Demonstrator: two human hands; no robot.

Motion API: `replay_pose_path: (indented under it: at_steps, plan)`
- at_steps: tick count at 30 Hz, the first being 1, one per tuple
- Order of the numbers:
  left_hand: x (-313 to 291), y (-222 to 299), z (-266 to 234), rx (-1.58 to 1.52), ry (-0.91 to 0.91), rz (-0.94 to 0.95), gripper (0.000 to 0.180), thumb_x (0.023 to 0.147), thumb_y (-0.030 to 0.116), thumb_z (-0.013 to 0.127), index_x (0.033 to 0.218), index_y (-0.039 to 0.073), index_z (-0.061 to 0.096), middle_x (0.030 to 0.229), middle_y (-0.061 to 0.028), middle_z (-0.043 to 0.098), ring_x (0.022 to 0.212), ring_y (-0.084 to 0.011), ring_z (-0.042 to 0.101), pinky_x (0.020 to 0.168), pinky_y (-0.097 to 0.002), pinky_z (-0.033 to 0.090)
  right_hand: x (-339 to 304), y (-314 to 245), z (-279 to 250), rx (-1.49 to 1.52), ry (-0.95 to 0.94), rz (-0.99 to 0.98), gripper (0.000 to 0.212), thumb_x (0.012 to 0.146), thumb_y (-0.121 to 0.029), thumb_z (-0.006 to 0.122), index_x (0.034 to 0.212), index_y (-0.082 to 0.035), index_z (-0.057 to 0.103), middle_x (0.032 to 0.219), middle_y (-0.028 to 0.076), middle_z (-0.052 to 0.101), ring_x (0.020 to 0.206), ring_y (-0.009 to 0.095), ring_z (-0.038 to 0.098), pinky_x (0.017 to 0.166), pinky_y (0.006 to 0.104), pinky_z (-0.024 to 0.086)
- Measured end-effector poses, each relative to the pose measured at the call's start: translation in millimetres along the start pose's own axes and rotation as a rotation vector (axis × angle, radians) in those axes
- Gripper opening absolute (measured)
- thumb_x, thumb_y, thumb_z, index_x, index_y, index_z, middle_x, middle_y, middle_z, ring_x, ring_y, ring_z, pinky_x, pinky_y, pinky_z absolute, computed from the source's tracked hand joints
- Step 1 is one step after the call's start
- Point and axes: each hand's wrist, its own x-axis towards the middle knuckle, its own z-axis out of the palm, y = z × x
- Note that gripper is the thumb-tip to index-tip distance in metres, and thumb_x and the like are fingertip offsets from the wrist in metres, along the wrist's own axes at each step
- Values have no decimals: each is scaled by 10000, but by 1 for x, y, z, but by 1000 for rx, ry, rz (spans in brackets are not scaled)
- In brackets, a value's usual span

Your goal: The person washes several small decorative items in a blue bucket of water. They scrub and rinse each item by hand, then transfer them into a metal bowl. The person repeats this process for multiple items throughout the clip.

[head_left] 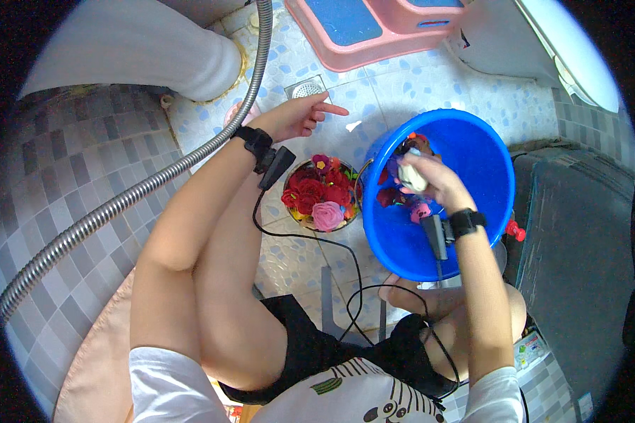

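Observation:
My right hand (441, 182) reaches into a large blue bucket (497, 169), its fingers closed on a small whitish object (412, 178) whose kind I cannot make out. Around and below that object lie several colourful artificial flowers, among them a pink one (420, 211) and a dark red one (387, 197). My left hand (300, 118) hangs over the floor near the drain, holding nothing, with the index finger stretched out and the other fingers loosely bent. Left of the bucket stands a round bowl (284, 205) full of artificial flowers, mostly red, with a large pink rose (327, 216) in front.
A metal shower hose (130, 180) curves across the left side. Beyond my hands are a floor drain (306, 89) and a pink step stool (342, 60). A black cable (310, 238) runs between my wrist devices. At right stands a dark grey box-like thing (571, 233).

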Motion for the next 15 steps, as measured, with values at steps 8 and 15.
replay_pose_path:
  at_steps: [8, 15]
  plan:
    - [0, -10, 3, -16, 87, 38, 470, 1047, 452, 382, 1272, 126, 634, 1053, -1, 602, 860, -99, 520, 787, -247, 445, 124, 81, -3, 184, 213, -79, 248, 854, -196, 710, 1039, -48, 637, 920, 61, 649, 772, 179, 622, 669, 346, 560]
    - [10, -16, -11, -90, 106, 45, 433, 1045, 421, 396, 1236, 122, 644, 1120, -18, 629, 936, -116, 579, 831, -270, 471, 150, 99, -18, 93, 372, -13, 193, 871, -204, 686, 1013, -85, 631, 841, 67, 661, 723, 220, 644, 603, 402, 549]
